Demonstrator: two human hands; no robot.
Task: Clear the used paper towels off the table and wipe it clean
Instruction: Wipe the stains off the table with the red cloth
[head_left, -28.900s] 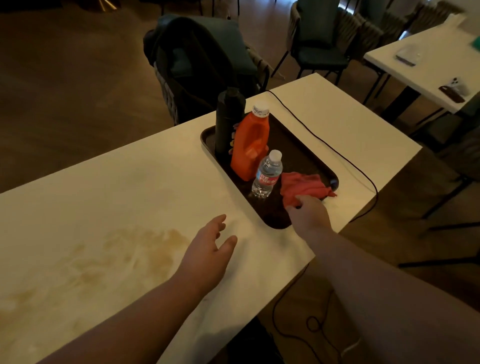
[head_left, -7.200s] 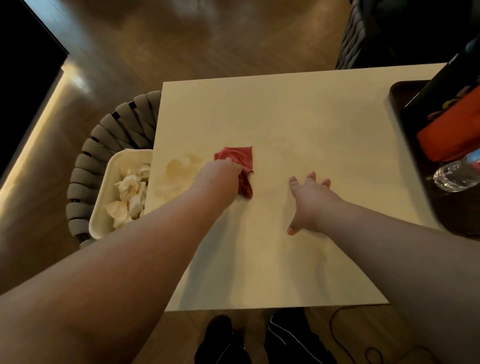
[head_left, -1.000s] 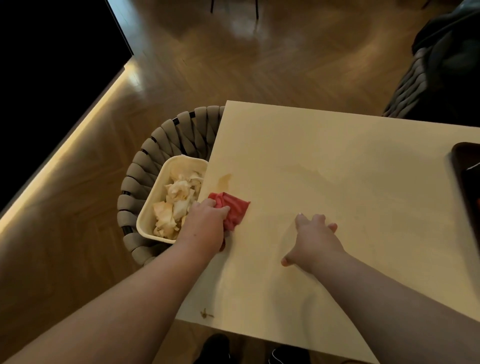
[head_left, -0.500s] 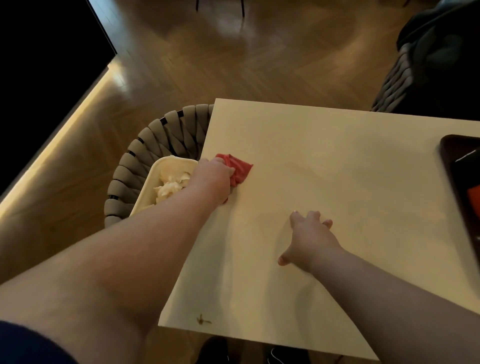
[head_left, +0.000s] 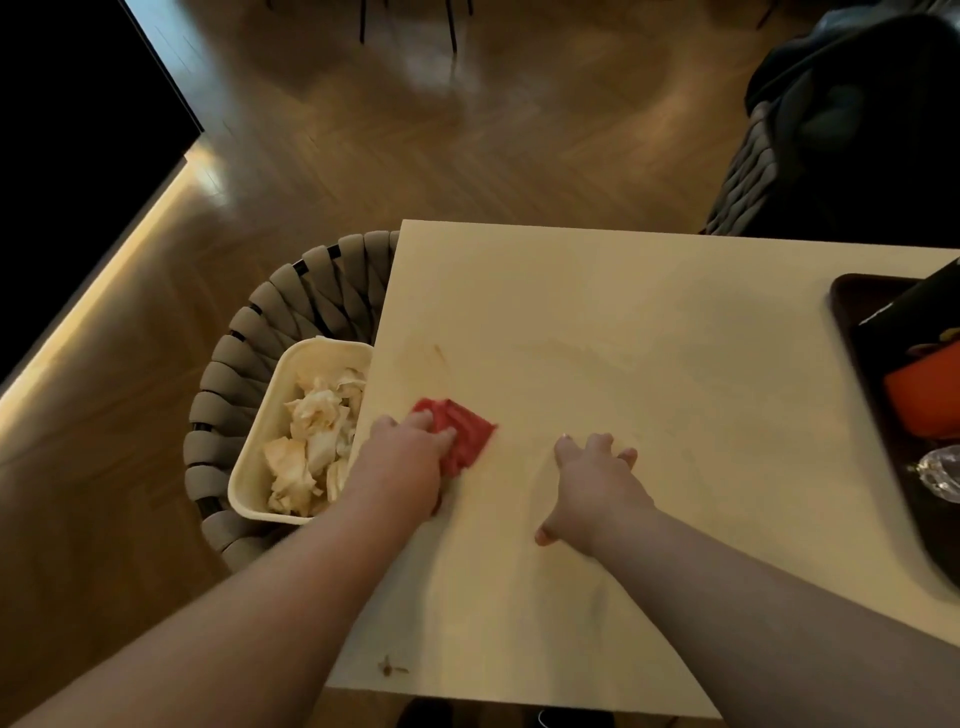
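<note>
**A:** Grip first: your left hand had its fingers curled over a folded red cloth. The grip was clamped on it and pressed it down on the pale cream tabletop, close to the left edge.

**B:** Your right hand held nothing. Its grip was apart, with the fingers spread and the palm flat on the tabletop, near the cloth but not touching it.

**A:** You had the crumpled, brown-stained paper towels off the tabletop. They lay in a cream rectangular plastic tub, which sat in a grey woven chair just beside that left edge.

**B:** You could see a faint brown streak on the surface beyond the cloth. A small brown mark sat near the front edge, by your left forearm.

**A:** At your far right a dark brown tray stood on the tabletop. It carried a black bottle, an orange plastic bottle and a clear plastic water bottle, all cut off at the edge of view.

**B:** Past the far right corner, a second woven chair carried a dark garment. Both chairs stood on a wooden herringbone floor.
</note>
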